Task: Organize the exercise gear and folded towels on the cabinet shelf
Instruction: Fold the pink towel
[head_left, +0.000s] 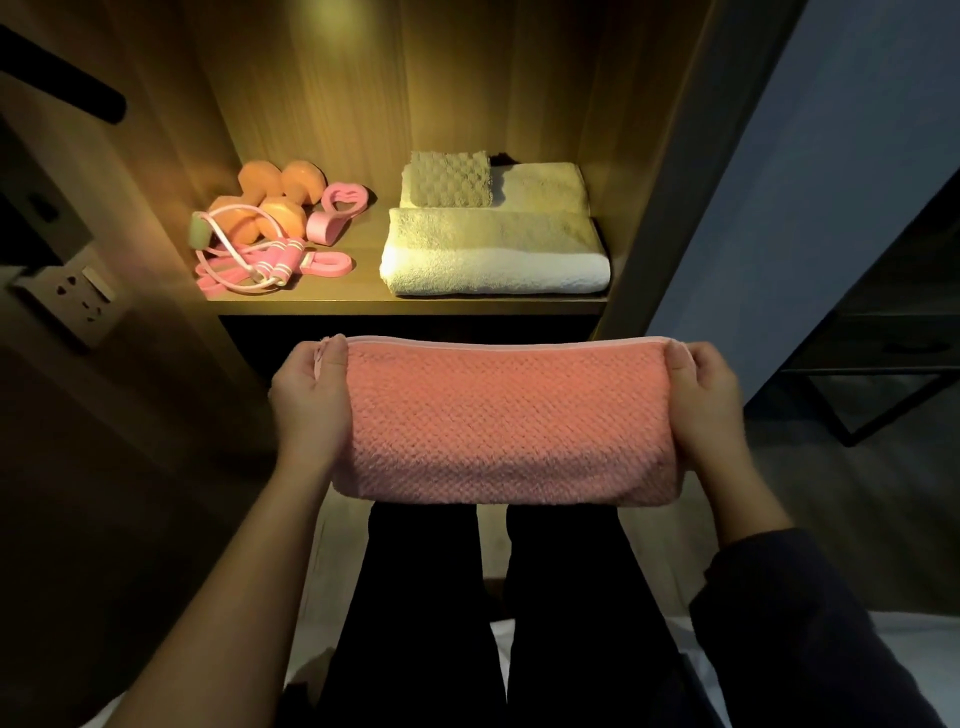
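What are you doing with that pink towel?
A person is tidying a cabinet shelf. Both hands, left hand and right hand, hold a folded pink towel by its ends, in front of the shelf and not yet on it. On the shelf's right side, white folded towels are stacked with a small waffle cloth on top. On the left sit orange dumbbells, a pink jump rope and pink resistance bands.
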